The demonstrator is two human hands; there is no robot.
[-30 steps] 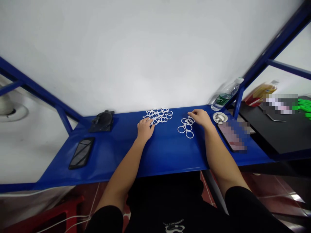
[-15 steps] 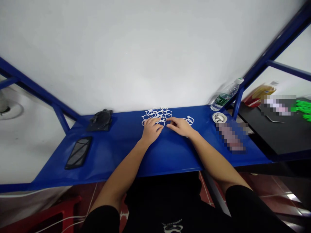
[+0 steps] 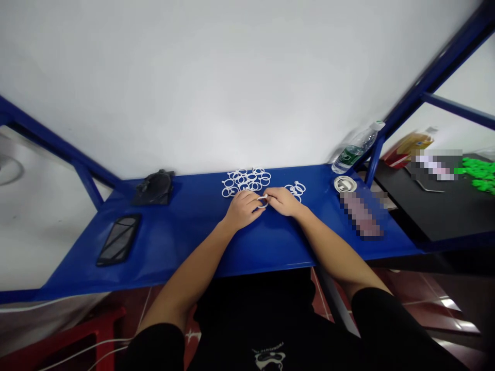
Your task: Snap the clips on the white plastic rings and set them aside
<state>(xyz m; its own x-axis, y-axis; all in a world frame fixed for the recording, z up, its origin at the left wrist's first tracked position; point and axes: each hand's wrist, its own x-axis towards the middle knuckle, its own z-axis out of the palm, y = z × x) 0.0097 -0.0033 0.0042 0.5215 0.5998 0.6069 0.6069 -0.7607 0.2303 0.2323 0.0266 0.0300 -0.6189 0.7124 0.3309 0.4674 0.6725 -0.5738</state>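
Observation:
Between my hands is a white plastic ring (image 3: 262,206) with a small tab, raised a little over the blue table (image 3: 193,242). My left hand (image 3: 243,208) is closed on the ring's left side. The fingers of my right hand (image 3: 283,201) pinch it at the upper right, by the tab. Just beyond my left hand lies a cluster of white rings (image 3: 242,180), partly overlapping one another. A smaller group of white rings (image 3: 299,188) rests beyond my right hand, partly hidden by it.
A phone (image 3: 119,239) and a crumpled black bag (image 3: 154,188) lie to the left. On the right are a water bottle (image 3: 356,149), a coiled white cable (image 3: 345,184) and a blurred-out item. Blue frame posts (image 3: 373,162) flank the table, with a white wall behind.
Both hands have closed on one white ring and come together with it, slightly nearer to me. Earlier they were apart, fingers at the cluster. The camera view has shifted a little.

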